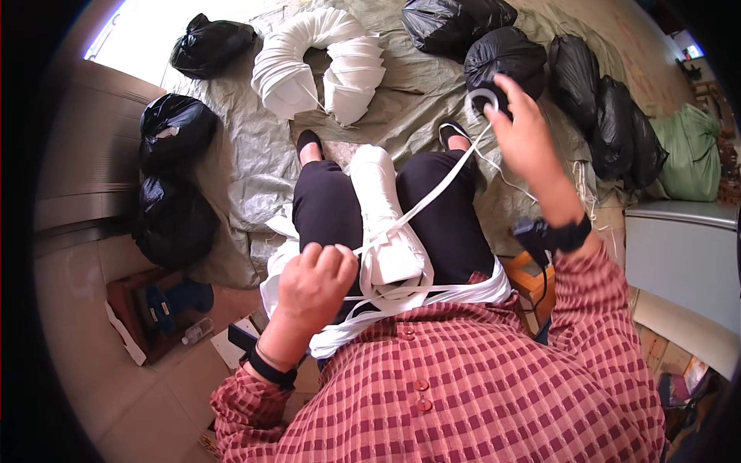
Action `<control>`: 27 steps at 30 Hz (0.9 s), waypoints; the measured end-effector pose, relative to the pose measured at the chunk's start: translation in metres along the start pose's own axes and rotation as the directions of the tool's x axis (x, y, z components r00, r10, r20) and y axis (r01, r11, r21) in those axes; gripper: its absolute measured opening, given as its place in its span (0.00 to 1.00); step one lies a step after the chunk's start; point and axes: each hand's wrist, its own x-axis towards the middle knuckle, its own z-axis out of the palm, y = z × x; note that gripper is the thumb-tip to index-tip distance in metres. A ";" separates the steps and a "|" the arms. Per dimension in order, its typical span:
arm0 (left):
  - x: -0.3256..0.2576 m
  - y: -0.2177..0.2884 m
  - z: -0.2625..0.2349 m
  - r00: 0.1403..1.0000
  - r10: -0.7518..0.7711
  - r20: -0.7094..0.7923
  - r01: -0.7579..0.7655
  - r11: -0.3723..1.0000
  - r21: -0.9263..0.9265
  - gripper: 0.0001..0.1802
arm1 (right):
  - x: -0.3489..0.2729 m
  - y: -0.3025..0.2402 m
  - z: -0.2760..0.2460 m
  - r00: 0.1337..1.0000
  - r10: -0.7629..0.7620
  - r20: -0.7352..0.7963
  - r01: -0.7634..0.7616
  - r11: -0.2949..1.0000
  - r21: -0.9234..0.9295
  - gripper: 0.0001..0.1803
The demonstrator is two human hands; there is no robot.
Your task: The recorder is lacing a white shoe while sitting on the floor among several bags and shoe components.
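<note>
My left hand [316, 282] is closed in a fist on a long white strap [436, 189], close to my left thigh. The strap runs up to the right, across a long white bundle of nested pieces [378, 204] between my thighs. My right hand [525, 131], raised and slightly blurred, grips the strap's far part, which curls into a loop beside the thumb. A thin white cord hangs below that hand. White strips and cloth [347, 332] lie across my lap, around the bundle's near end.
A curved stack of white pieces [316, 38] rests on the grey sheet [270, 154] ahead. Black bags [181, 220] stand left, more black bags [505, 62] at right, with a green sack [687, 154]. A grey-topped box [683, 247] is at my right, a bottle [198, 330] at lower left.
</note>
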 end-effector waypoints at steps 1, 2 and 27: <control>-0.001 -0.004 0.004 0.999 -0.045 0.016 0.044 0.998 0.039 0.11 | -0.025 -0.031 -0.009 0.985 -0.163 0.065 0.171 0.972 -0.163 0.14; 0.004 -0.009 0.006 0.998 -0.059 -0.019 0.058 0.998 -0.009 0.12 | -0.044 -0.044 -0.011 0.981 -0.126 0.145 0.150 0.974 -0.168 0.13; -0.002 0.034 0.040 0.645 -0.604 0.468 0.069 -0.565 -0.823 0.11 | -0.164 -0.095 0.060 0.915 -0.158 0.370 0.174 0.985 -0.008 0.28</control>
